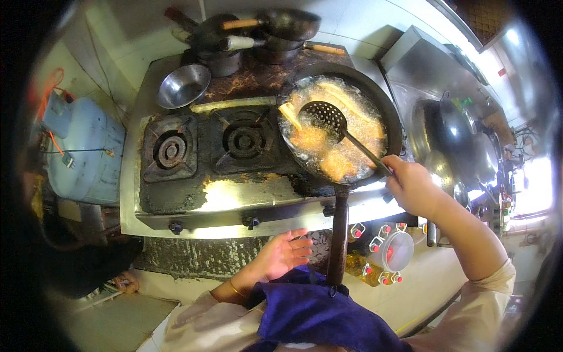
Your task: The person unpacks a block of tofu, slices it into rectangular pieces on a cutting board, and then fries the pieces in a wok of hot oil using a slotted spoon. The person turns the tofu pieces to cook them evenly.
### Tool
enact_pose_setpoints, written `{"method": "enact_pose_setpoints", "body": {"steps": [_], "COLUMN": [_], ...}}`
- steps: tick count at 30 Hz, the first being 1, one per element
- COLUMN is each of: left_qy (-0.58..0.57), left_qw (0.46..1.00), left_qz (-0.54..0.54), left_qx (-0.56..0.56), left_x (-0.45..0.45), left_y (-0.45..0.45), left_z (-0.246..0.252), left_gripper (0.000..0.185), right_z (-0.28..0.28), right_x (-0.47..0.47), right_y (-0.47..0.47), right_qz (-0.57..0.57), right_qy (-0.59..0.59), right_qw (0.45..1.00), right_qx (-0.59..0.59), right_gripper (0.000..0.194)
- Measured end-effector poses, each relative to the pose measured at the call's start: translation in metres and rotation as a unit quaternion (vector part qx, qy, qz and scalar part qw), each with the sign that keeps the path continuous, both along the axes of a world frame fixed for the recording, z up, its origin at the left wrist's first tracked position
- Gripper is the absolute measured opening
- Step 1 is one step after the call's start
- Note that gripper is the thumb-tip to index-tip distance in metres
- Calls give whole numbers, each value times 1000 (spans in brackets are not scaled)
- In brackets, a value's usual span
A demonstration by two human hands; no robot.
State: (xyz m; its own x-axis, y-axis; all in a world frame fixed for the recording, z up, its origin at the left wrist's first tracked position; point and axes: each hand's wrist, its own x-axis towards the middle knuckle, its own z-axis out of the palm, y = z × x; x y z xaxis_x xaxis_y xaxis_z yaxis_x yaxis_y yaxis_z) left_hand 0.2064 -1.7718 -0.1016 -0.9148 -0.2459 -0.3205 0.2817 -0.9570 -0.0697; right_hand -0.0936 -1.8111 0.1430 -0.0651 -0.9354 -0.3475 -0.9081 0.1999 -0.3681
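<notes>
My right hand (413,187) grips the handle of a perforated skimmer (322,118), whose bowl rests over the bubbling oil (308,86). That oil fills a large dark wok (391,101) on the right side of the stove. Golden fried pieces (338,166) float near the front of the wok. A long pale-yellow strip of food (345,101) lies at the back, and a shorter yellow strip (290,115) sits at the left. My left hand (281,255) is held palm up with fingers apart, holding nothing, left of the long wok handle (338,233).
Two bare gas burners (171,150) are left of the wok. A steel bowl (184,86) and several stacked pans (288,26) stand behind. At left is a blue plastic container (88,154). Oil bottles (358,266) stand below at right; more woks (457,127) are farther right.
</notes>
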Motion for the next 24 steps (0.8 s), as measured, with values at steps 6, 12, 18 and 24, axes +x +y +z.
{"method": "enact_pose_setpoints", "body": {"steps": [6, 12, 18, 24], "left_qy": [-90, -173, -182, -176], "left_qw": [992, 971, 971, 974], "left_qz": [79, 145, 143, 138], "left_qx": [36, 78, 68, 35], "left_x": [48, 69, 57, 38], "left_y": [11, 23, 26, 18], "left_z": [-23, -34, -23, -4], "left_gripper": [37, 27, 26, 25], "right_z": [8, 9, 8, 3], "right_x": [2, -16, -11, -12], "right_y": [-18, 4, 43, 72], "right_qz": [-188, -241, -238, -218], "right_qy": [-320, -404, -351, -367], "right_qw": [901, 862, 898, 895], "right_qx": [226, 189, 117, 126], "right_gripper": [41, 41, 40, 41]}}
